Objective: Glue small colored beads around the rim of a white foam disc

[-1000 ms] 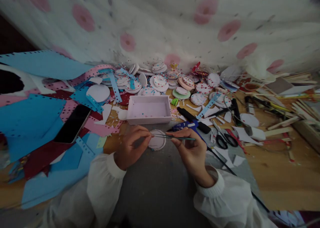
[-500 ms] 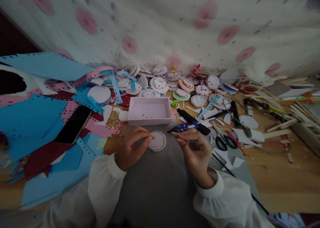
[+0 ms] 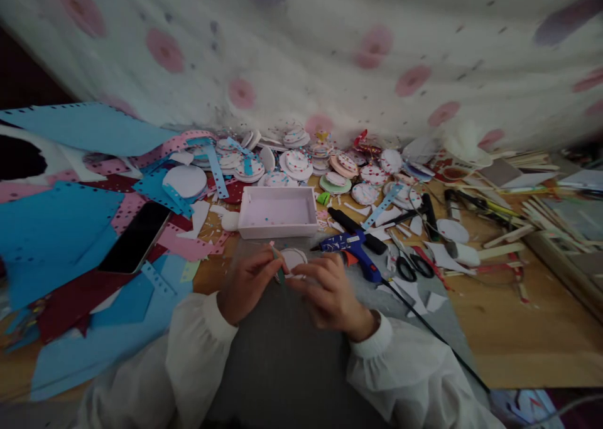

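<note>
My left hand (image 3: 247,281) pinches a thin green tool (image 3: 277,269), like tweezers, with its tip pointing up and away. My right hand (image 3: 330,291) is blurred, its bent fingers over the near edge of a round white disc (image 3: 292,256) on the grey mat (image 3: 282,353). Whether it grips the disc I cannot tell. Both hands meet just in front of a shallow pink box (image 3: 277,212). A blue glue gun (image 3: 351,247) lies right of the hands, with its black cord running toward me.
Blue, pink and dark red paper sheets (image 3: 56,228) and a black phone (image 3: 134,237) cover the left. Several decorated discs (image 3: 296,162) line the spotted fabric wall. Scissors (image 3: 407,262), a black tool (image 3: 355,222) and wooden sticks (image 3: 541,215) lie on the right.
The thin tool has gone from my right hand to my left. My right hand moved left onto the disc, uncovering the glue gun. The camera shifted slightly.
</note>
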Available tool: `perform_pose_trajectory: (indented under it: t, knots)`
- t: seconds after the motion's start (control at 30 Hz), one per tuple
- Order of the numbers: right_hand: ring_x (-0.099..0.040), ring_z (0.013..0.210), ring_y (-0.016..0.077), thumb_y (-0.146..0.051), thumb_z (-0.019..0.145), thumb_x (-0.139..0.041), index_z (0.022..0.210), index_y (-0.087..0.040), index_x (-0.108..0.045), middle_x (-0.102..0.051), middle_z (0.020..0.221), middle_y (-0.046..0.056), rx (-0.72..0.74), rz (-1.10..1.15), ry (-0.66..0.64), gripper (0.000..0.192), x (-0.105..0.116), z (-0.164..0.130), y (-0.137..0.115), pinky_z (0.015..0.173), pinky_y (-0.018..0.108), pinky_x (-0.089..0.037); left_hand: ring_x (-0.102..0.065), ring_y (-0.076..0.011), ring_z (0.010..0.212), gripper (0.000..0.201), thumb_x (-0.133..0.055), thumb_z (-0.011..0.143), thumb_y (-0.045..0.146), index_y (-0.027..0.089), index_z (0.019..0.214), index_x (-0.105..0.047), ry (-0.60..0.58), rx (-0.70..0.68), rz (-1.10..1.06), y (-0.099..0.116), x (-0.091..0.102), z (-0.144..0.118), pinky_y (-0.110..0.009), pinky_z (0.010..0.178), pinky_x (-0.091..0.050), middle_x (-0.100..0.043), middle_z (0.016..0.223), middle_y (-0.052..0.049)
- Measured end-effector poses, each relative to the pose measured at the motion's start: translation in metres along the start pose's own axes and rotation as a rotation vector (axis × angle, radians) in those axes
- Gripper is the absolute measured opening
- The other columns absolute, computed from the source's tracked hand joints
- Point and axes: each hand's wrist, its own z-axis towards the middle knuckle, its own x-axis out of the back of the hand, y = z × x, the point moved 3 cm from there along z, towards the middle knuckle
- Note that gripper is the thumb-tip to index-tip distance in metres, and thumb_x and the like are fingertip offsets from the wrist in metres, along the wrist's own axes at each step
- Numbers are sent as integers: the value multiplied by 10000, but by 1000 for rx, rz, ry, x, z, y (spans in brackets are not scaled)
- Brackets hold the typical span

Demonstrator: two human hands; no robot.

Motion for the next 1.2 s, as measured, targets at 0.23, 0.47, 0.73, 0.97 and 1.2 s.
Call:
perform_pose_trajectory:
  t: [0.23,0.47,0.73,0.97,1.2]
  knots:
    - [-512,894,296,-392,816,-590,974,-167,-539,-563,932,122,-743,-586,148,280,34,-41,45,780,454,-406,-591,-176,825,288,-476,922,266,183,670,-586,-74,-26,48,-6,0,4,-372,956,-441,-606,737,-23]
    - [-519,826,309,-468,756,-594,952,-156,-568,-579,883,126,-856,-725,-105,370,21,-61,53,710,439,-420,-553,-152,732,314,-473,908,278,166,630,-563,-101,2,-26,-4,-3,7,-311,788,-479,-539,678,-7]
    - [-543,555,193,-416,631,-683,940,-207,-491,-554,675,-2,-1061,-416,383,420,41,-46,61,522,301,-409,-540,-157,734,324,-485,906,272,162,612,-565,-120,-20,-22,-4,-4,6,-283,698,-448,-490,674,-9]
    - [-480,420,120,-268,582,-682,858,-228,-498,-515,569,-70,-937,-132,453,334,9,-42,50,452,261,-427,-543,-170,738,329,-495,900,268,168,600,-587,-152,-62,67,-1,-4,8,-300,698,-448,-533,665,-23]
    - [-486,436,117,-287,601,-665,913,-218,-512,-545,621,-53,-893,-144,413,354,9,-44,49,458,263,-436,-527,-171,739,318,-494,903,225,169,601,-578,-195,-80,119,-2,-6,9,-309,710,-438,-536,665,-23]
